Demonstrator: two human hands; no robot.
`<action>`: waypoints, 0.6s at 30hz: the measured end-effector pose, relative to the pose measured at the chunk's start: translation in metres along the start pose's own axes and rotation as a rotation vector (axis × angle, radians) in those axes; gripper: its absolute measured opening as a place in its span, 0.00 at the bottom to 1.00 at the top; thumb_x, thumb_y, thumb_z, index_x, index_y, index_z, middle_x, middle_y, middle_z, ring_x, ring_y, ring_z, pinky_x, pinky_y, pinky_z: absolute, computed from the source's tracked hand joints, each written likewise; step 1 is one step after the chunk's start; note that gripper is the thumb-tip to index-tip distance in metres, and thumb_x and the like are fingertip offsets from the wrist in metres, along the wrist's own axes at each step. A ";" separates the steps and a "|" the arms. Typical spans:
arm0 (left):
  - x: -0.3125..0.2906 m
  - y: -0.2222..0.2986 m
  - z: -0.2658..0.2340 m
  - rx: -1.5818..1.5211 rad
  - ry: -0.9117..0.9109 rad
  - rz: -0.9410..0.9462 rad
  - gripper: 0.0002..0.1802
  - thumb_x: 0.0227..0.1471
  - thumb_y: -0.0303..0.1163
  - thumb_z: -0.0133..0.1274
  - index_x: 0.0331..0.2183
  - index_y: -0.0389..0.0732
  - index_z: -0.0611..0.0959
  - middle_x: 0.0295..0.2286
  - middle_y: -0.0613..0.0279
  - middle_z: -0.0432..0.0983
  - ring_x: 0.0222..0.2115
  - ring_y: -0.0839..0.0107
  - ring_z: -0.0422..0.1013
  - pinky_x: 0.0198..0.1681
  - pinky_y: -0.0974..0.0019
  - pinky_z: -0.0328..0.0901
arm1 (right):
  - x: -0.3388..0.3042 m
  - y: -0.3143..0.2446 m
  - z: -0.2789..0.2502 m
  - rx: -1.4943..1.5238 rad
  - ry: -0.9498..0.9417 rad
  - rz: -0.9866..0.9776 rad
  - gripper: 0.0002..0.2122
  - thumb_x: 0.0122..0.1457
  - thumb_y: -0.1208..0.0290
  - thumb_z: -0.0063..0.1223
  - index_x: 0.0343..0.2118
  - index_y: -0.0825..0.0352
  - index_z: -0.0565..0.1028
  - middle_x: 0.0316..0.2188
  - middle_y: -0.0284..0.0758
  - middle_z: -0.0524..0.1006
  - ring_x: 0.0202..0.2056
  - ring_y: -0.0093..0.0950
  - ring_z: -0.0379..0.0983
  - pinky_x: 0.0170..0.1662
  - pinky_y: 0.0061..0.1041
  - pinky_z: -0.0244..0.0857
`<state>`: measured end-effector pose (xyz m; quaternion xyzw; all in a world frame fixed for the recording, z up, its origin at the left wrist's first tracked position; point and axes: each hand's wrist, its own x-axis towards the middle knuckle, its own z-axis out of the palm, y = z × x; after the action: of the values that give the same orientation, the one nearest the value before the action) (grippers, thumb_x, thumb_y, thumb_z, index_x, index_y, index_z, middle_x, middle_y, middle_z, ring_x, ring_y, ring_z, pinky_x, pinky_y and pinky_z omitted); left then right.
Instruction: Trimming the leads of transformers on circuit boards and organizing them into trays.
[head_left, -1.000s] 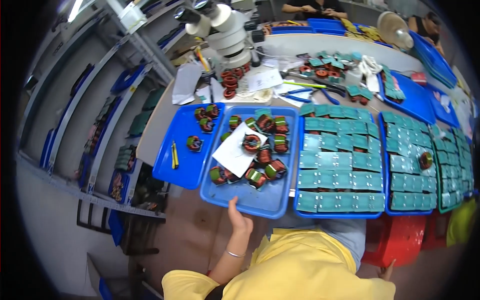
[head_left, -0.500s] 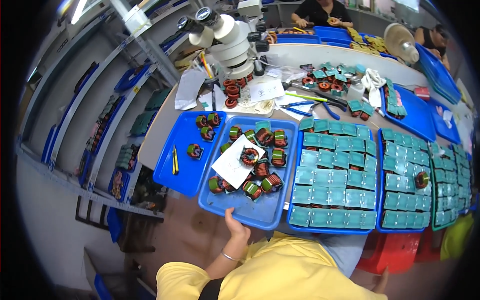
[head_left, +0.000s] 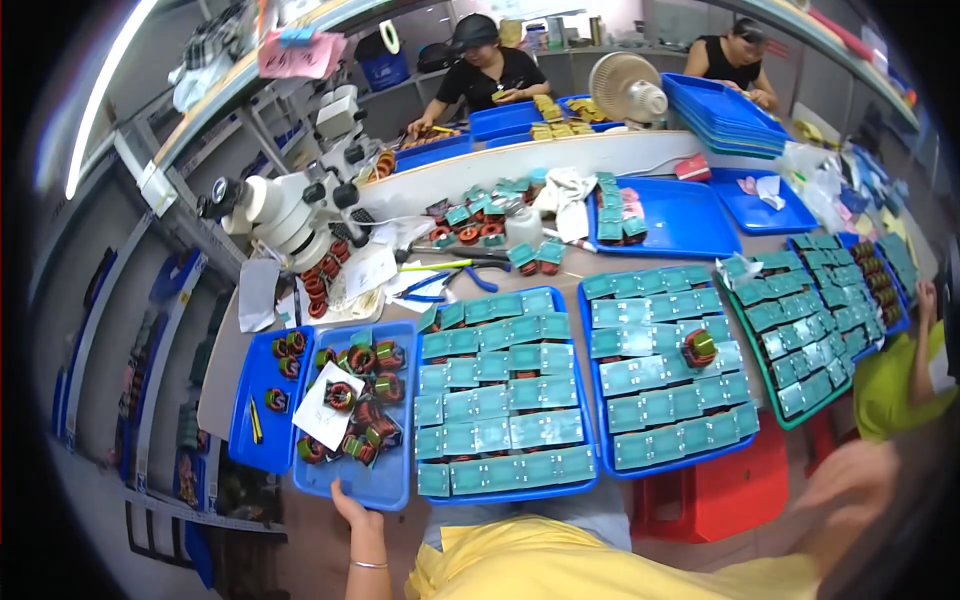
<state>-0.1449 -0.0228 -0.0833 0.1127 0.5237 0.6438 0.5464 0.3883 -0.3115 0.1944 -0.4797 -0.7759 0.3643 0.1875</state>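
My left hand (head_left: 352,508) grips the near edge of a light blue tray (head_left: 375,488), its thumb on the rim and its other fingers hidden under it. Inside that tray are several copper-wound coils with green tops (head_left: 389,355) and a white sheet of paper (head_left: 318,412), on which a round coil (head_left: 340,396) rests. At the lower right my right hand (head_left: 852,480) is raised off the table's near side, smeared by motion, near the trays of teal-topped parts. What its fingers do cannot be made out.
Left of the light blue tray, a darker blue tray (head_left: 268,448) holds a few coils and a yellow-handled tool (head_left: 256,422). Rows of teal-topped parts (head_left: 500,410) fill trays to the right; one coil (head_left: 699,348) sits on them. Behind stand a microscope (head_left: 275,215) and pliers (head_left: 440,285). Other people work nearby.
The view has swung right and up, so the trays appear further left. My right hand has come up into view at the lower right. My left hand stays on the tray's edge.
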 end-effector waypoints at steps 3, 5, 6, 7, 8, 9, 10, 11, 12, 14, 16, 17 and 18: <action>0.008 0.001 0.005 0.010 -0.022 -0.002 0.27 0.48 0.46 0.40 0.45 0.38 0.68 0.43 0.58 0.67 0.44 0.60 0.64 0.50 0.57 0.57 | 0.012 0.026 -0.045 0.009 0.032 -0.061 0.14 0.50 0.67 0.54 0.39 0.68 0.74 0.35 0.37 0.76 0.34 0.29 0.73 0.38 0.23 0.68; 0.018 -0.001 0.014 0.057 0.004 0.027 0.27 0.47 0.47 0.41 0.44 0.38 0.69 0.43 0.57 0.67 0.43 0.59 0.64 0.49 0.57 0.57 | 0.018 0.031 -0.070 0.000 0.055 -0.110 0.14 0.51 0.66 0.53 0.38 0.68 0.74 0.35 0.37 0.75 0.34 0.28 0.73 0.38 0.24 0.68; 0.022 -0.001 0.018 0.069 -0.001 0.028 0.27 0.46 0.47 0.41 0.44 0.37 0.69 0.43 0.57 0.67 0.43 0.59 0.64 0.49 0.57 0.57 | 0.021 0.034 -0.080 -0.003 0.067 -0.129 0.14 0.51 0.66 0.53 0.38 0.68 0.74 0.35 0.37 0.75 0.34 0.28 0.73 0.38 0.24 0.68; 0.021 -0.003 0.020 0.078 0.006 0.021 0.27 0.46 0.47 0.41 0.44 0.37 0.69 0.43 0.57 0.67 0.43 0.59 0.64 0.49 0.57 0.57 | 0.025 0.035 -0.091 -0.011 0.079 -0.148 0.14 0.51 0.65 0.52 0.38 0.68 0.74 0.35 0.37 0.75 0.34 0.28 0.73 0.38 0.24 0.68; 0.018 -0.005 0.025 0.080 0.054 0.062 0.28 0.46 0.47 0.41 0.44 0.37 0.69 0.43 0.56 0.67 0.43 0.58 0.64 0.49 0.57 0.57 | 0.029 0.033 -0.103 -0.025 0.093 -0.167 0.14 0.52 0.65 0.52 0.38 0.68 0.74 0.35 0.37 0.75 0.34 0.28 0.73 0.38 0.24 0.68; 0.019 -0.004 0.032 0.085 0.085 0.101 0.28 0.46 0.48 0.40 0.44 0.37 0.68 0.44 0.55 0.66 0.44 0.58 0.64 0.50 0.56 0.57 | 0.032 0.029 -0.112 -0.044 0.120 -0.178 0.14 0.52 0.65 0.51 0.38 0.69 0.74 0.35 0.38 0.75 0.34 0.28 0.73 0.38 0.24 0.68; 0.020 0.006 0.031 0.026 0.043 0.017 0.29 0.46 0.48 0.39 0.45 0.36 0.68 0.44 0.54 0.65 0.44 0.57 0.63 0.50 0.56 0.56 | 0.034 0.025 -0.124 -0.082 0.155 -0.193 0.14 0.52 0.64 0.51 0.38 0.69 0.74 0.35 0.38 0.75 0.34 0.28 0.73 0.38 0.24 0.68; 0.019 0.000 0.021 -0.057 -0.005 -0.074 0.29 0.47 0.48 0.39 0.45 0.36 0.68 0.45 0.54 0.65 0.45 0.56 0.63 0.51 0.56 0.55 | 0.029 0.021 -0.142 -0.148 0.181 -0.208 0.14 0.52 0.64 0.51 0.38 0.69 0.73 0.35 0.38 0.75 0.34 0.28 0.73 0.38 0.24 0.68; 0.038 -0.002 -0.002 -0.093 -0.047 0.047 0.30 0.47 0.49 0.38 0.45 0.35 0.68 0.46 0.53 0.64 0.45 0.56 0.62 0.52 0.56 0.55 | 0.034 0.015 -0.154 -0.206 0.229 -0.254 0.14 0.53 0.63 0.50 0.37 0.69 0.73 0.35 0.38 0.75 0.34 0.28 0.73 0.38 0.24 0.68; 0.040 -0.005 -0.014 -0.046 0.002 0.001 0.30 0.46 0.49 0.38 0.45 0.36 0.68 0.45 0.55 0.66 0.44 0.56 0.63 0.51 0.56 0.56 | 0.033 -0.011 -0.175 -0.353 0.306 -0.299 0.15 0.53 0.63 0.49 0.37 0.70 0.73 0.35 0.38 0.75 0.34 0.28 0.73 0.38 0.24 0.68; 0.047 -0.012 -0.028 -0.078 -0.020 0.024 0.32 0.43 0.48 0.40 0.46 0.35 0.68 0.44 0.53 0.66 0.45 0.55 0.63 0.51 0.56 0.56 | 0.037 -0.037 -0.186 -0.494 0.391 -0.362 0.15 0.54 0.62 0.48 0.37 0.70 0.73 0.35 0.39 0.75 0.34 0.27 0.73 0.38 0.24 0.68; 0.070 -0.017 -0.053 -0.215 -0.172 0.051 0.30 0.43 0.47 0.41 0.45 0.36 0.68 0.44 0.54 0.66 0.44 0.55 0.64 0.50 0.55 0.57 | 0.040 -0.051 -0.192 -0.567 0.437 -0.406 0.15 0.54 0.62 0.48 0.37 0.70 0.73 0.35 0.39 0.75 0.34 0.27 0.73 0.38 0.24 0.68; 0.085 -0.024 -0.069 -0.345 -0.308 0.060 0.29 0.42 0.46 0.43 0.45 0.38 0.68 0.44 0.54 0.66 0.44 0.55 0.64 0.49 0.54 0.58 | 0.042 -0.063 -0.198 -0.629 0.463 -0.438 0.16 0.54 0.61 0.48 0.37 0.70 0.73 0.35 0.39 0.74 0.34 0.27 0.73 0.38 0.25 0.68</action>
<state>-0.2120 0.0050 -0.1683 0.1301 0.3128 0.7150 0.6115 0.4568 -0.2153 0.3703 -0.4066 -0.8698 -0.0545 0.2740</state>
